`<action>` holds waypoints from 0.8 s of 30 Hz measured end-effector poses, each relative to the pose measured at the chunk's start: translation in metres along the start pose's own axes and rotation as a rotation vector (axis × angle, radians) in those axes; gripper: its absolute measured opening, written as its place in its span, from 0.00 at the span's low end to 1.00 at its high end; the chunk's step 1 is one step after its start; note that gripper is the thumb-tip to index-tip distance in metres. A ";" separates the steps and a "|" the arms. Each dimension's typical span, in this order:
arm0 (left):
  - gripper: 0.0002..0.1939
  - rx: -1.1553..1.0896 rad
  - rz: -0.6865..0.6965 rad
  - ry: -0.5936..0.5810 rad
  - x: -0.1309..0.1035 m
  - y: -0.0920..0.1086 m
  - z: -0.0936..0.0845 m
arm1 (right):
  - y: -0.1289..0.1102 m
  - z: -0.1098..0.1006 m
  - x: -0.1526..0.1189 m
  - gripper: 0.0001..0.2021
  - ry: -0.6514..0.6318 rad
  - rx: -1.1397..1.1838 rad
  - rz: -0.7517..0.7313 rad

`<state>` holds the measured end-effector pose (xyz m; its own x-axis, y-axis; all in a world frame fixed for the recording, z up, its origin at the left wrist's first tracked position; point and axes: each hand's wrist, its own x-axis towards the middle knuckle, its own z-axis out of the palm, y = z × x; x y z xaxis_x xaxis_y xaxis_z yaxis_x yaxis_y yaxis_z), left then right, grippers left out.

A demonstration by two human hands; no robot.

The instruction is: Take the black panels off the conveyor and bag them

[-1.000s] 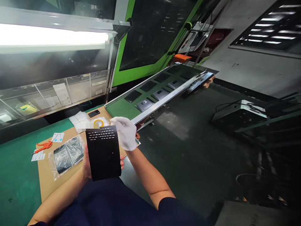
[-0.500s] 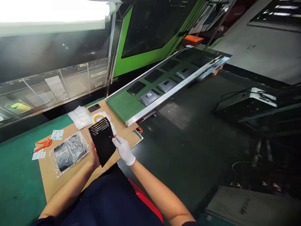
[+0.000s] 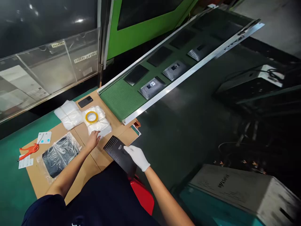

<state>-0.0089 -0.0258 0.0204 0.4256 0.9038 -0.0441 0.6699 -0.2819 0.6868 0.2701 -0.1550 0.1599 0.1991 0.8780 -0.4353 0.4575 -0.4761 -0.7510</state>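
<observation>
My left hand (image 3: 93,140) meets the plastic bags (image 3: 100,125); I cannot tell from here if its fingers pinch any. At the surface (image 3: 13,188) edge, my right hand (image 3: 138,157) grips the dark panel (image 3: 117,154) by its rim, best for something likely light, stiff, scratchable

And here's a satin, plastic-looking dark panel (image 3: 118,154), matt white cloth glove (image 3: 139,158), dull cardboard (image 3: 87,166) towards the right corner of the table (image 3: 11,185), ribbed belt (image 3: 121,102), shiny metal rail (image 3: 166,91)!
</observation>
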 end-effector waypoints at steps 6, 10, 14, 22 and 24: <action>0.12 0.131 -0.053 -0.060 0.040 -0.027 0.029 | 0.036 0.004 0.027 0.27 -0.171 -0.078 0.098; 0.09 0.156 -0.062 -0.090 0.045 -0.038 0.033 | 0.040 0.009 0.046 0.26 -0.243 -0.080 0.116; 0.13 0.159 -0.076 -0.081 0.046 -0.039 0.027 | 0.041 0.014 0.067 0.24 -0.290 -0.116 0.118; 0.20 0.174 -0.109 0.003 0.038 -0.024 -0.002 | 0.046 0.027 0.106 0.16 -0.175 -0.190 0.178; 0.20 0.192 -0.058 -0.030 0.032 -0.016 -0.005 | 0.042 0.032 0.113 0.16 -0.173 -0.192 0.186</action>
<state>-0.0087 0.0095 0.0119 0.3989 0.9112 -0.1034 0.7962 -0.2882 0.5320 0.2837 -0.0769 0.0633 0.1513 0.7476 -0.6467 0.5859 -0.5947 -0.5504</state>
